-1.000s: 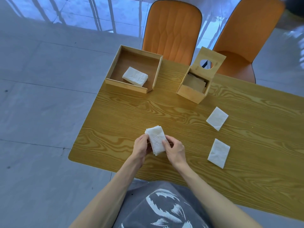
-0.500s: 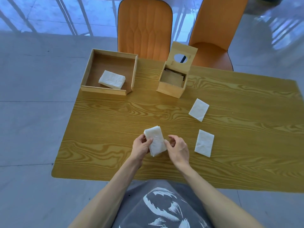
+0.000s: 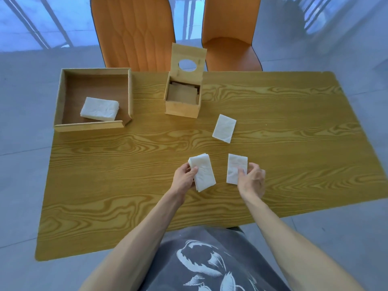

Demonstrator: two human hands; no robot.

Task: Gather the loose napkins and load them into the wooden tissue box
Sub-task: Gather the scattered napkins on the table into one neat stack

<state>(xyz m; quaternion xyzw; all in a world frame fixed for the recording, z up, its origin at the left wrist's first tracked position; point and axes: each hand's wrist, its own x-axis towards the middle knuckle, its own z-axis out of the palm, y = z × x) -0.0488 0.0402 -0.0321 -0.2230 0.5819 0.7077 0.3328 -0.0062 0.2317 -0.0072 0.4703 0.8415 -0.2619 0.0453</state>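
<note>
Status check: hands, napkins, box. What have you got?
Left hand grips napkin stack. Right hand pinching the near loose napkin; another lies beyond. Tissue box lid up, path clear.

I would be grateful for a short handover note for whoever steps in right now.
Left hand holds a small napkin stack. Right hand is pinching the near napkin on the table. One loose napkin lies farther back. Tissue box stands open, no white napkins visible inside. Another stack sits in the tray. Left: collect everything, load the box.
</note>
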